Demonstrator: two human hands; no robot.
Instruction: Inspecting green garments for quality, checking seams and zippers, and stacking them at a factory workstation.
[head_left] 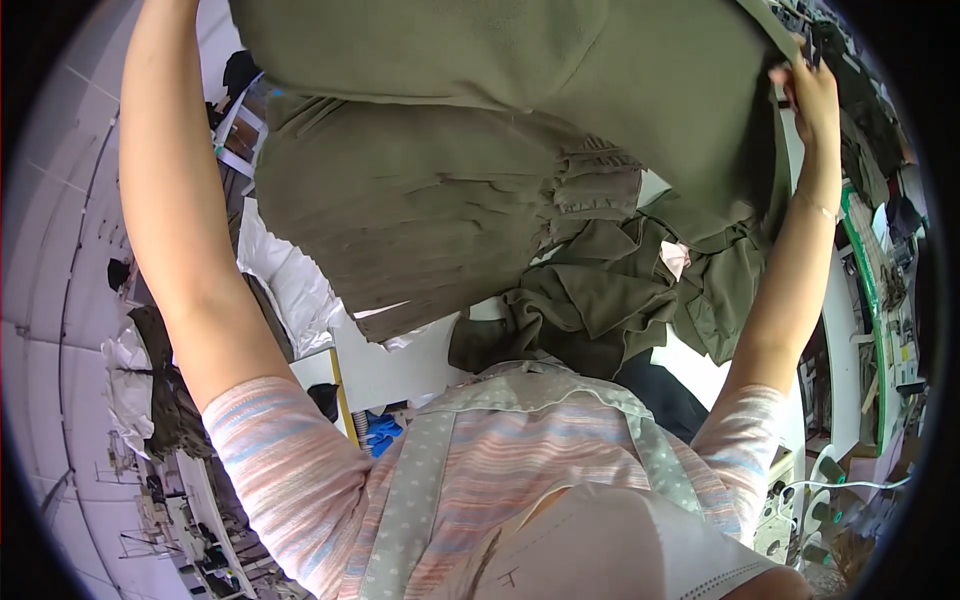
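A wide piece of olive-green cloth (480, 50) is spread high in front of me. My right hand (815, 105) has its fingers closed on the cloth's upper right edge. My left forearm (160, 130) reaches up past the top of the picture, so the left hand is outside it. Below the raised cloth hangs another olive section (400, 190) with gathers at its right end; whether both belong to one garment I cannot tell. More crumpled olive cloth (590, 300) lies below, with a small pale pink piece (675, 260) on it.
A white table (385, 365) shows under the cloth, with crumpled white sheeting (285, 270) on its left. A blue item (382, 433) sits near its yellow edge. Dark garments (865, 120) hang or lie at far right, above a green-edged table (868, 330).
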